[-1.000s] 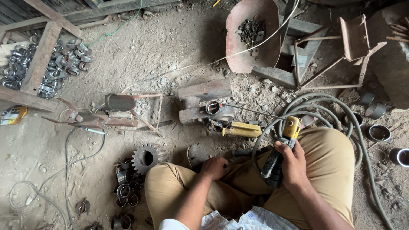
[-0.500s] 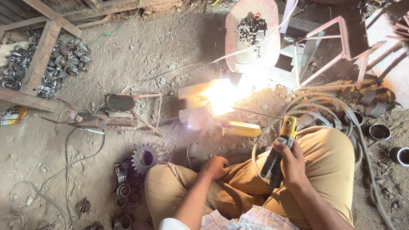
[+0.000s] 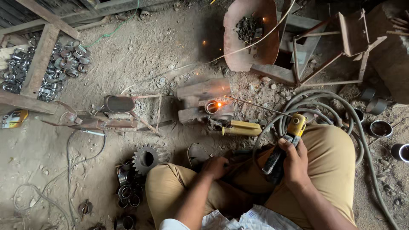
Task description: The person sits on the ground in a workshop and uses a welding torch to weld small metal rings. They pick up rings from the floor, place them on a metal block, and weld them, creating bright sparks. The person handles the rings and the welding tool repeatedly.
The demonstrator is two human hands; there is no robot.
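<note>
We sit on a dirt floor (image 3: 140, 55) strewn with scrap. Lower centre, our left hand (image 3: 215, 167) rests loosely curled by the knee, holding nothing visible. Centre, the ring (image 3: 211, 106) glows at the rod (image 3: 255, 104) tip. Right, our right hand (image 3: 294, 164) grips the holder (image 3: 283, 145). Risk, as we judge it: sparks reaching trousers; rod sticking to the ring.
</note>
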